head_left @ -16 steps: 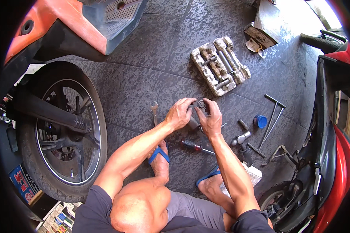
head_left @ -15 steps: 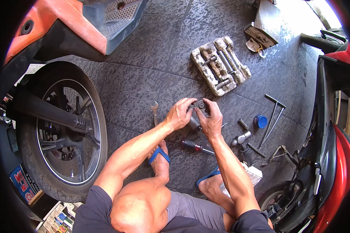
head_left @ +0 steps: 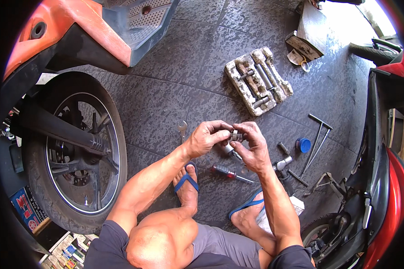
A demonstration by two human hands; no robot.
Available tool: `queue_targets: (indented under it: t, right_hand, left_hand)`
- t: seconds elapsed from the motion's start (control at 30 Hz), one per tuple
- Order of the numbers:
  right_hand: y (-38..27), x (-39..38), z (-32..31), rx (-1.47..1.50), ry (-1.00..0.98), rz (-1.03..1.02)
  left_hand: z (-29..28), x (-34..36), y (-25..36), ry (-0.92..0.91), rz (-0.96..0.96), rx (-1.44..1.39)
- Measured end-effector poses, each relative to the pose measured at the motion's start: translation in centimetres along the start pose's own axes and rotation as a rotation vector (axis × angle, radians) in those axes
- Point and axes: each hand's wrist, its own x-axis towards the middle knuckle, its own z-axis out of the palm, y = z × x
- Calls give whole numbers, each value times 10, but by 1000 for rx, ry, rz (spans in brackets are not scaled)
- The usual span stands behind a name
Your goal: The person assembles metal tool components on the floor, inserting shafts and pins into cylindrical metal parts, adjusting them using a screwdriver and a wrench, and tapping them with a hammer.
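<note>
My left hand (head_left: 207,139) and my right hand (head_left: 256,148) meet in front of me, fingers closed on a small round metal part (head_left: 235,134) with a ridged side. My fingertips cover much of it, so I cannot make out its exact kind. Just below, on the floor, lies a grey metal tool (head_left: 232,151), partly hidden by my hands. An open-end wrench (head_left: 182,128) is left of my left hand. Nearer to me, between my feet, rests a screwdriver (head_left: 231,174) with a dark and red handle.
A worn, dirty tool tray (head_left: 243,98) holding metal pieces lies ahead. To the right are a blue-lidded tub (head_left: 303,145), T-handle wrenches (head_left: 319,134) and a socket (head_left: 283,147). A motorcycle wheel (head_left: 114,197) stands at left, a red motorcycle (head_left: 393,179) at right.
Both hands have turned the metal part from its ringed end face to its ridged side and come slightly nearer to me. The whole view has shifted a little.
</note>
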Motion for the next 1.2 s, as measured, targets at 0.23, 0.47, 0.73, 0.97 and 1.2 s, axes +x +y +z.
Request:
queue_targets:
  t: [0.23,0.47,0.73,0.97,1.2]
  right_hand:
    - [-36,10,-7,-213,-93,-89]
    - [-44,9,1,-275,-67,-124]
    - [-38,4,6,-254,-17,-71]
    - [-62,13,-1,-379,-109,-99]
    - [-67,18,-13,-288,-186,-26]
  left_hand:
    - [8,-1,7,-56,-63,-328]
    - [20,-5,10,-63,-52,-332]
    - [24,-7,0,13,-14,-370]
    - [7,-11,8,-165,-90,-624]
    - [4,1,59,-299,-29,12]
